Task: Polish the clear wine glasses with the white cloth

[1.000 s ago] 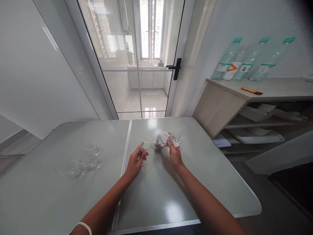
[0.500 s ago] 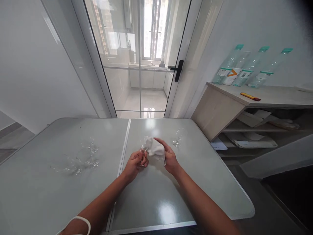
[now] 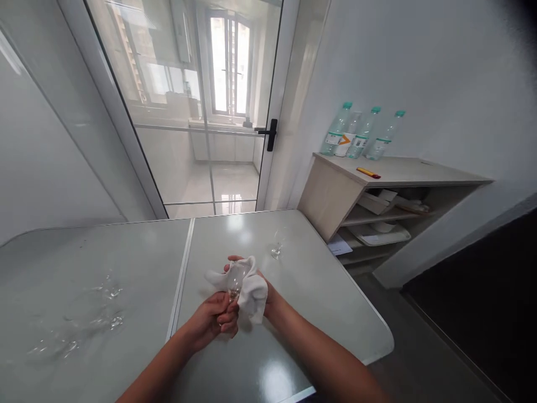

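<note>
My left hand (image 3: 216, 319) is closed round the stem of a small clear wine glass (image 3: 235, 278), held upright over the grey table (image 3: 293, 291). My right hand (image 3: 268, 295) is wrapped in a white cloth (image 3: 254, 288) and presses it against the bowl of that glass; most of its fingers are hidden under the cloth. A second clear wine glass (image 3: 277, 245) stands on the table beyond and to the right of my hands.
Several more clear glasses (image 3: 90, 313) stand at the table's left. A wooden shelf unit (image 3: 377, 190) at the right carries three water bottles (image 3: 361, 132) and a red-and-yellow object (image 3: 368, 173). A glass door (image 3: 201, 106) is behind the table.
My right hand left the far glass, carried the cloth over and wrapped it round the glass in my left hand. The camera has swung to the right and nearer.
</note>
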Demonstrator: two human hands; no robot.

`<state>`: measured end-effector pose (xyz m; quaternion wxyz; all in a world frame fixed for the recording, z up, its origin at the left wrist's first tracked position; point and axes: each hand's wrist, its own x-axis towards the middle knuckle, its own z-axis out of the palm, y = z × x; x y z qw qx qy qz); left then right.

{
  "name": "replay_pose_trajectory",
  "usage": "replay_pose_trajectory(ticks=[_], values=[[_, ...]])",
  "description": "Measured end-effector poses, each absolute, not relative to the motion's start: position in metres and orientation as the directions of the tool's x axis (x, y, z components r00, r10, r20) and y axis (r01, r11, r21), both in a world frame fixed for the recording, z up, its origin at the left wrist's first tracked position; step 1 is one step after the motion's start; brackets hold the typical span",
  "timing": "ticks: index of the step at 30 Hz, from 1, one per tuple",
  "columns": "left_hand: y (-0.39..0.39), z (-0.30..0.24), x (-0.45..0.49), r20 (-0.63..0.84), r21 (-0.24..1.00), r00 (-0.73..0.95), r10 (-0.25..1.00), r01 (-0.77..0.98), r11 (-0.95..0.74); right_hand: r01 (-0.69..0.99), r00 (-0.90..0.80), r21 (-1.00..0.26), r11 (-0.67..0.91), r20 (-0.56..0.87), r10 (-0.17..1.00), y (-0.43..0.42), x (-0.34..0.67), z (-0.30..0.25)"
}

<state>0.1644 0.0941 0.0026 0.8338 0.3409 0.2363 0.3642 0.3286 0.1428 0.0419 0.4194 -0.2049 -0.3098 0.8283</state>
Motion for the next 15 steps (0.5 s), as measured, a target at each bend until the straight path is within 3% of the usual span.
replay_pose_trajectory(ticks=[3,6,8,10,12,15], values=[[0.096,-0.002,0.171,-0.168,0.876,0.507,0.845,-0.316,0.364,-0.545,-0.555,-0.711,-0.444,-0.09,0.827,0.146,0.332,0.041],[0.096,-0.002,0.181,-0.115,0.991,0.315,0.942,0.097,0.089,-0.502,-0.416,-0.8,-0.328,-0.109,0.903,0.145,0.331,0.037],[0.097,0.001,0.182,-0.04,0.878,0.208,0.977,0.475,-0.065,-0.392,-0.238,-0.908,-0.149,-0.057,0.97,0.143,0.329,0.034],[0.097,0.005,0.179,0.004,0.712,0.153,0.988,0.693,-0.111,-0.191,-0.1,-0.979,0.069,0.09,0.991,0.141,0.331,0.032],[0.097,0.01,0.173,0.019,0.65,0.161,0.987,0.748,-0.135,-0.048,-0.126,-0.971,0.234,0.239,0.963,0.142,0.335,0.033],[0.094,0.017,0.167,-0.022,0.851,0.34,0.94,0.499,-0.161,-0.236,-0.307,-0.953,0.19,0.259,0.916,0.147,0.341,0.036]])
